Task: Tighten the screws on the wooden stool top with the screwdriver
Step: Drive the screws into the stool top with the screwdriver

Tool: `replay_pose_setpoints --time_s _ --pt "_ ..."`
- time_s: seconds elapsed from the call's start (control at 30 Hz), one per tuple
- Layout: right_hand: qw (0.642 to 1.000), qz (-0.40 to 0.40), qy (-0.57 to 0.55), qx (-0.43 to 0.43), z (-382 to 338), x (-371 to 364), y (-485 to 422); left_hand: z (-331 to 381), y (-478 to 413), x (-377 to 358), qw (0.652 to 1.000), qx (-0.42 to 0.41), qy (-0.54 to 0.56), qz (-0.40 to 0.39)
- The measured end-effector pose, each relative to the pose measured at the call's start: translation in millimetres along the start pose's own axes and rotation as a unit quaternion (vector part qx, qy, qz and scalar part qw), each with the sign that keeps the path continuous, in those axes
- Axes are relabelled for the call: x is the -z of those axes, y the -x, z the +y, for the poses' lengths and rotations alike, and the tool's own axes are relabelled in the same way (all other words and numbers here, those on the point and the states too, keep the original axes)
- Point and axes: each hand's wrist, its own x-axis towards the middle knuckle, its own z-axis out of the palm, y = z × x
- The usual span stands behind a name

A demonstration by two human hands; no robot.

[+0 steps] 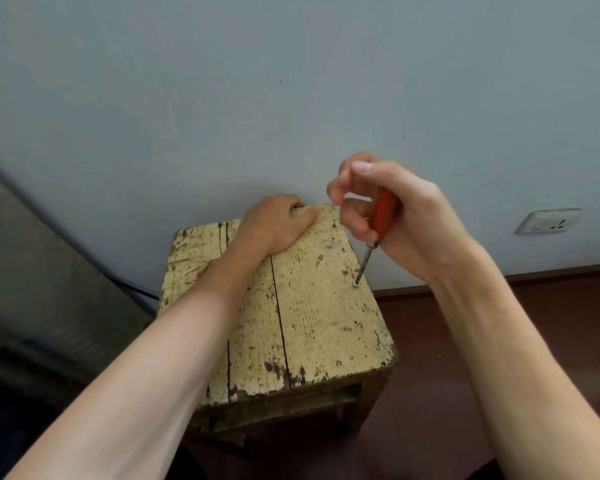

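A worn wooden stool top (312, 306) with flaking yellow paint stands against the wall. My right hand (395, 216) grips a red-handled screwdriver (383, 213), whose metal shaft slants down with its tip in a screw (355, 283) near the top's right edge. A second screw (355, 322) sits flush closer to me on the same edge. A third screw (331, 242) sticks up, tilted, near the far right corner. My left hand (274, 223) lies palm down on the far edge of the top, fingers curled over that edge.
A grey-blue wall (291, 98) rises right behind the stool. A white wall socket (548, 221) sits low on the right. Dark red-brown floor (551, 341) with a baseboard lies to the right. A grey surface (32, 289) with a black cable slants at left.
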Motion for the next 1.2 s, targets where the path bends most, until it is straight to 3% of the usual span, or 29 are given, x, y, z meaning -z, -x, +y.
replay_pose_setpoints --time_s 0.07,0.17,0.27,0.4,0.47,0.57,0.67,0.8,0.97,1.07,1.13,1.2 --pt "0.998 -0.049 0.024 -0.011 -3 2 3 1 1 2 1.0 0.003 0.004 -0.004" --pt "0.998 -0.019 0.058 0.0 -2 -5 3 1 0 1 1.0 0.001 -0.002 0.009" --pt "0.995 0.099 0.018 0.014 3 -17 -1 -2 -3 -2 1.0 0.002 -0.006 0.01" --pt "0.934 0.346 0.022 0.089 16 -37 -2 -3 -4 -4 1.0 0.005 0.003 0.008" --pt "0.924 0.369 0.029 0.095 19 -39 -3 -3 -4 -4 1.0 0.004 0.004 0.011" --pt "0.944 0.315 0.067 0.069 10 -28 -6 -3 -4 -4 1.0 0.004 0.0 0.015" --pt "0.968 0.209 0.119 0.07 1 -11 -4 -2 -4 -3 1.0 0.004 -0.001 0.014" --pt "0.999 0.037 0.007 0.036 -3 4 3 -1 -2 -2 1.0 0.0 -0.004 0.016" --pt "1.0 -0.021 -0.017 0.012 1 -4 2 0 -2 0 1.0 0.004 -0.002 0.005" --pt "0.998 0.045 0.015 0.029 3 -17 0 0 -2 0 1.0 0.005 -0.004 0.003" --pt "0.984 0.163 0.014 0.069 8 -28 -1 0 -3 -1 1.0 0.002 -0.008 0.009" --pt "0.942 0.312 0.008 0.123 14 -39 0 -1 -3 -2 1.0 0.003 -0.005 0.008"
